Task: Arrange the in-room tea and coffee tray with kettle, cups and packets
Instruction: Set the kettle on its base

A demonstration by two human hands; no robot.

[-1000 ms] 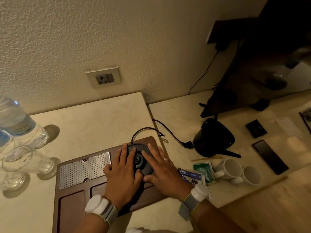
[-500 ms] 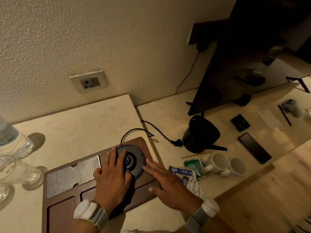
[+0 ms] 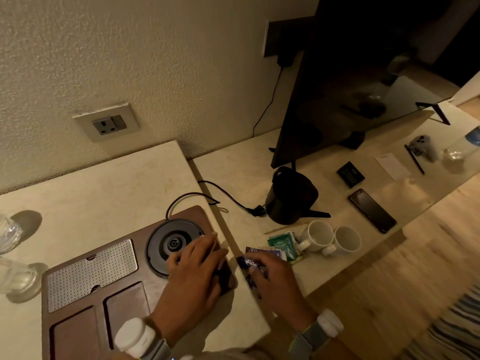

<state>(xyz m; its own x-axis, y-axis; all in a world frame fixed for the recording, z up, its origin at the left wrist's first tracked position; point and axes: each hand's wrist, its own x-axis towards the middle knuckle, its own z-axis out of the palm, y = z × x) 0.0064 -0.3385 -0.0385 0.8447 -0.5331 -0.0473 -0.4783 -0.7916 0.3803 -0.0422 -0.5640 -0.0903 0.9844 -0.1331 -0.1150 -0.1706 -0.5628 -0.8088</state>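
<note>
Kettle base (image 3: 173, 243) seated on tray (image 3: 78, 326), lower centre. Left hand (image 3: 193, 276) rests flat on it, fingers straight. Right hand (image 3: 275, 279) pinches blue packet (image 3: 248, 263). Kettle (image 3: 292, 196) and cups (image 3: 332, 239) centre right, off tray. Next: packets into a tray compartment.

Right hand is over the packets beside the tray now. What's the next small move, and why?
Probably pinch the blue packet under the right hand and carry it to an empty tray compartment; the packets lie off the tray.
</note>
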